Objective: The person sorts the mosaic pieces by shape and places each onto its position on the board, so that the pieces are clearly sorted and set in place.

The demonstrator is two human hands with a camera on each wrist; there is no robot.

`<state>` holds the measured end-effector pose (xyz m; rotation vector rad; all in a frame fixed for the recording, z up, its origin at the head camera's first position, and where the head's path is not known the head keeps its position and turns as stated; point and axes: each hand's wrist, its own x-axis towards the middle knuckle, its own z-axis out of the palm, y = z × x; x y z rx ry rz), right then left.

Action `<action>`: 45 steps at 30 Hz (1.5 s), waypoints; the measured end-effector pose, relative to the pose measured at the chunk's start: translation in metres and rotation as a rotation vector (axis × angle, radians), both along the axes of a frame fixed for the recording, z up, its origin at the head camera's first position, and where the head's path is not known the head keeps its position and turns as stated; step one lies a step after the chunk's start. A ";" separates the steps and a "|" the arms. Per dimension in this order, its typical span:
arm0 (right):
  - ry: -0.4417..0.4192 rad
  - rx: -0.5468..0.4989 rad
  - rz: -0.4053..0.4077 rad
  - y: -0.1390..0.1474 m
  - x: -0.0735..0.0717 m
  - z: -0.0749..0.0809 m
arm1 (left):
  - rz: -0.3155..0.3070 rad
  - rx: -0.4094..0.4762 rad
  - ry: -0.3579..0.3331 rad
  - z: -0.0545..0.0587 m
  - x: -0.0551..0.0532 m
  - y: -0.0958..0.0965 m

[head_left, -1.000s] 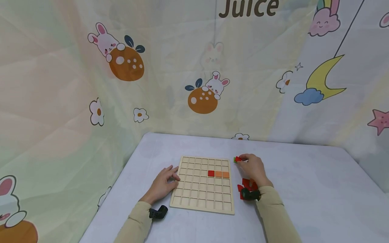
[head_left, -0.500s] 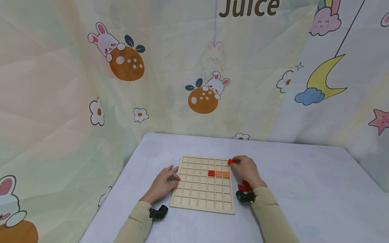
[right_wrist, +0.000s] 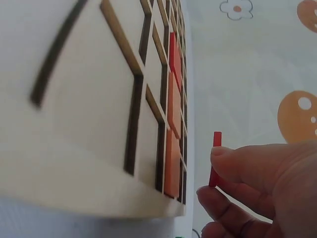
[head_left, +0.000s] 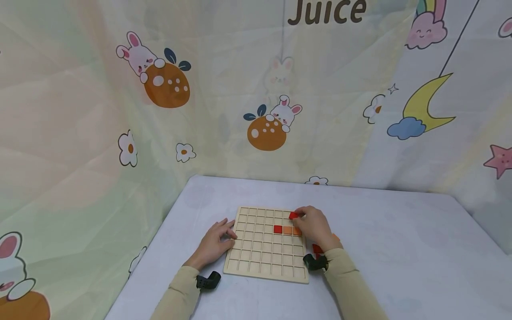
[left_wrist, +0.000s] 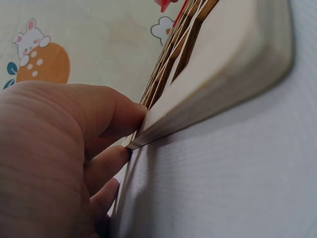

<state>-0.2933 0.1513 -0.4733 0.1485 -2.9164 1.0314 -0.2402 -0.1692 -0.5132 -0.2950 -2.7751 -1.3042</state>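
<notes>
A wooden grid board point(head_left: 256, 260) lies on the table between the hands. The left hand point(head_left: 216, 243) rests against its left edge, and in the left wrist view the thumb and fingertips touch the rim point(left_wrist: 168, 111). The right hand point(head_left: 318, 224) pinches a thin red square tile point(head_left: 294, 215) over the board's far right cells. In the right wrist view this tile point(right_wrist: 216, 158) stands edge-on between thumb and fingers, apart from the board. A red tile point(head_left: 278, 229) and two orange tiles point(head_left: 287, 230) sit in a row of cells, the rightmost partly behind the right hand.
Loose red tiles point(head_left: 317, 250) and an orange one point(head_left: 336, 238) lie right of the board, partly hidden by the right wrist. The white table point(head_left: 400, 249) meets a printed cloth backdrop point(head_left: 216, 89) at the back and left.
The right hand has moved left with the red tile, from beside the board to over its right columns. A green bit seen by that tile earlier is out of sight. The left hand stays put.
</notes>
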 end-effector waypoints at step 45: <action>0.105 0.013 0.199 -0.049 0.016 -0.003 | -0.016 -0.004 0.010 0.000 -0.001 -0.001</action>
